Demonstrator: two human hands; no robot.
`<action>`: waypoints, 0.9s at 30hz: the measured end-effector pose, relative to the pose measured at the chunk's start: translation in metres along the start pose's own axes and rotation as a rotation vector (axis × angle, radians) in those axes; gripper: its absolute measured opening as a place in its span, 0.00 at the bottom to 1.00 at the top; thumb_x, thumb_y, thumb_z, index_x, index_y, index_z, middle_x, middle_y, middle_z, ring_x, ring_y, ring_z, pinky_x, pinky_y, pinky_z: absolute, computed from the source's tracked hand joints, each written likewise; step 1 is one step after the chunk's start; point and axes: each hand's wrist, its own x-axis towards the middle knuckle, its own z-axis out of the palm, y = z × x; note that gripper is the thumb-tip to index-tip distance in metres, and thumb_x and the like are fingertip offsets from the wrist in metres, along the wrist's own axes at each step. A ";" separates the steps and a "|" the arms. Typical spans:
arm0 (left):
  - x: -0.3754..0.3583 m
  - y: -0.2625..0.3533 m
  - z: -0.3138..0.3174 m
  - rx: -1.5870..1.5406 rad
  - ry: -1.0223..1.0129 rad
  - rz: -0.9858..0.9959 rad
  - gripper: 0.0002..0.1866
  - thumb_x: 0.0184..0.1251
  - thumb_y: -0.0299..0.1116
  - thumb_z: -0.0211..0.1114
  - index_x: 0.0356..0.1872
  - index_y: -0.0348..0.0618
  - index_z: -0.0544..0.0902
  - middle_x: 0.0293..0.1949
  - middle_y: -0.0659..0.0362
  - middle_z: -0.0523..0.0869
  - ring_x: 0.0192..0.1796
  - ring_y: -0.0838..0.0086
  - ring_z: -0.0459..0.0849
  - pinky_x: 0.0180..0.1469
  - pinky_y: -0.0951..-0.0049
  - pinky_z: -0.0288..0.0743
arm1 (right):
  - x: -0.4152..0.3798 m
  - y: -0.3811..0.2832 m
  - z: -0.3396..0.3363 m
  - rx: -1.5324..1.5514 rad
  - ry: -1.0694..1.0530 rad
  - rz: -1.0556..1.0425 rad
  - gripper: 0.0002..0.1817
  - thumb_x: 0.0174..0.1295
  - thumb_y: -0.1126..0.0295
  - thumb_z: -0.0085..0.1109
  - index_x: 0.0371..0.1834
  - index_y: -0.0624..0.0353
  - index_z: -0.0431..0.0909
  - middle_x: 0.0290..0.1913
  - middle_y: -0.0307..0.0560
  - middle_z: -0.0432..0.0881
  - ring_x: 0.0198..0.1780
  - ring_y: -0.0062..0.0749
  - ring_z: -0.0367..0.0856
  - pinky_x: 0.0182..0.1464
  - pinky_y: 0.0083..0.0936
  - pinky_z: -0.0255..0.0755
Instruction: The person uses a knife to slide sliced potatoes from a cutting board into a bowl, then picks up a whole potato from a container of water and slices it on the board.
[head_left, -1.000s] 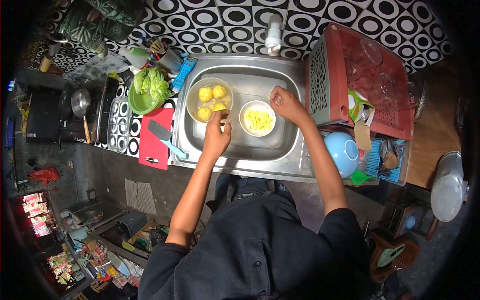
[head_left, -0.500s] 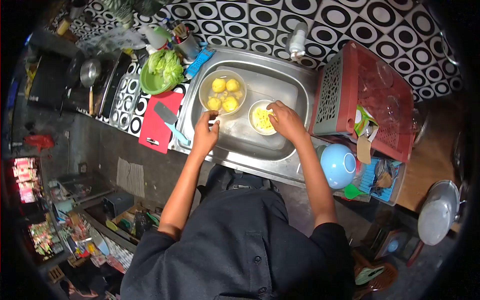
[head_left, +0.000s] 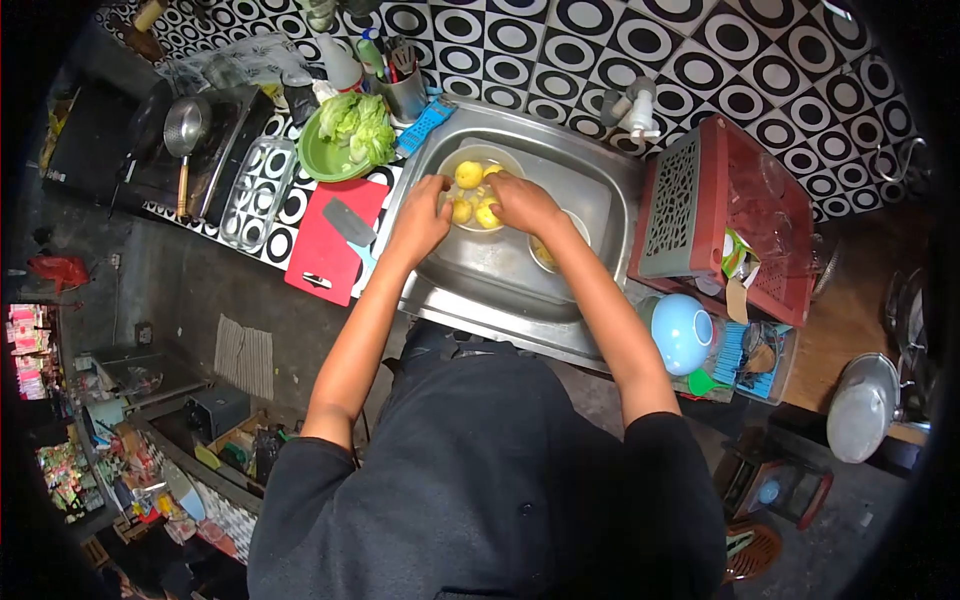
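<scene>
A round bowl (head_left: 508, 157) stands in the left part of the sink, holding several peeled yellow potatoes (head_left: 468, 175) and some smaller pieces in water. My left hand (head_left: 424, 218) is at its left rim, fingers curled around the edge. From the right, my right hand (head_left: 526, 206) reaches over the bowl, thumb and fingers apart close to the potatoes. What its fingertips touch is hard to make out. A smaller bowl (head_left: 583, 232) with yellow cut pieces sits to the right, partly hidden by my right forearm.
Around the bowls is a steel sink (head_left: 606, 180), with a tap (head_left: 637, 112) behind. On the left lie a red cutting board (head_left: 325, 245), a knife (head_left: 348, 222) and a green bowl (head_left: 320, 160) of lettuce. A red rack (head_left: 712, 190) and blue bowl (head_left: 680, 333) stand right.
My right hand has left the small bowl and moved left over the potato bowl. My left hand has moved up to the potato bowl's left rim. The camera view has shifted slightly.
</scene>
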 end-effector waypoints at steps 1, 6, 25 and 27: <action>0.001 0.002 -0.005 -0.022 -0.026 -0.026 0.16 0.66 0.25 0.63 0.54 0.36 0.79 0.53 0.46 0.83 0.59 0.52 0.80 0.62 0.59 0.72 | 0.009 0.005 0.008 -0.060 -0.076 0.046 0.24 0.58 0.68 0.62 0.58 0.65 0.74 0.54 0.61 0.82 0.53 0.55 0.84 0.55 0.44 0.79; 0.005 -0.027 -0.008 -0.111 -0.116 0.094 0.14 0.65 0.23 0.63 0.52 0.36 0.79 0.49 0.47 0.83 0.59 0.51 0.79 0.61 0.59 0.72 | 0.032 -0.001 0.025 -0.214 -0.288 0.144 0.32 0.55 0.60 0.71 0.60 0.65 0.73 0.53 0.60 0.83 0.51 0.53 0.85 0.54 0.42 0.80; 0.023 -0.083 -0.034 -0.418 -0.336 0.106 0.14 0.67 0.23 0.62 0.53 0.37 0.79 0.50 0.48 0.81 0.55 0.51 0.81 0.58 0.61 0.76 | 0.052 -0.027 0.062 -0.293 -0.150 0.095 0.19 0.57 0.64 0.65 0.52 0.54 0.83 0.50 0.53 0.83 0.49 0.47 0.86 0.52 0.41 0.78; 0.024 -0.086 -0.039 -0.428 -0.354 0.095 0.14 0.67 0.23 0.62 0.54 0.37 0.79 0.50 0.49 0.81 0.54 0.54 0.82 0.56 0.64 0.76 | 0.053 -0.029 0.060 -0.318 -0.148 0.114 0.18 0.57 0.64 0.65 0.52 0.54 0.83 0.48 0.52 0.83 0.49 0.46 0.85 0.52 0.41 0.78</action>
